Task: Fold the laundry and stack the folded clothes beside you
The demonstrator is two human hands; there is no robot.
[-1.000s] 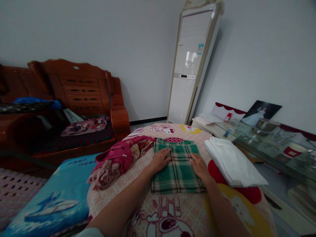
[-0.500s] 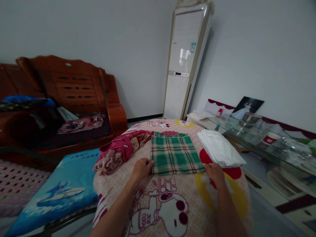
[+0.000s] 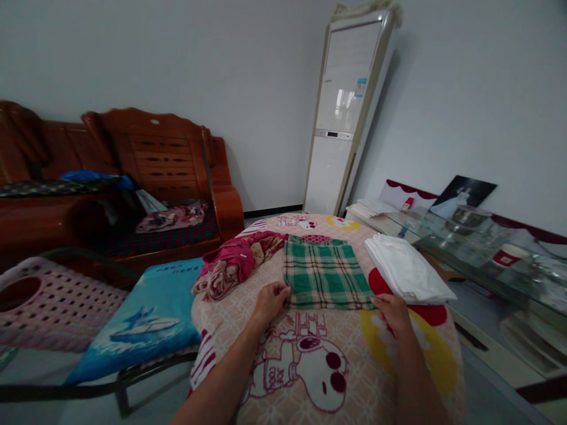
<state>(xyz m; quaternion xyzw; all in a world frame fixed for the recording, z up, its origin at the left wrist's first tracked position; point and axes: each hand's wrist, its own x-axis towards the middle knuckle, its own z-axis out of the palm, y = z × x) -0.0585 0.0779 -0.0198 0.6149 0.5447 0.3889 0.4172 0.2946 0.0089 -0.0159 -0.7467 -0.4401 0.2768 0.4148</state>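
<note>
Under both hands spreads a round tabletop (image 3: 363,383) in pink, cartoon-printed fabric. The flat, folded green plaid cloth (image 3: 328,274) lies just beyond and between the hands; a folded white cloth (image 3: 405,268) sits past the right. The left hand (image 3: 271,301) and right hand (image 3: 392,311), spread on the plaid a second ago, now pinch its near corners, so handling has apparently passed from surface to edge.

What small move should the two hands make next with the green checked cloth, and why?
Probably lift the near edge of the green checked cloth and fold it away from the person: the left hand and the right hand pinch its two near corners, and the cloth lies flat on the patterned cover.
</note>
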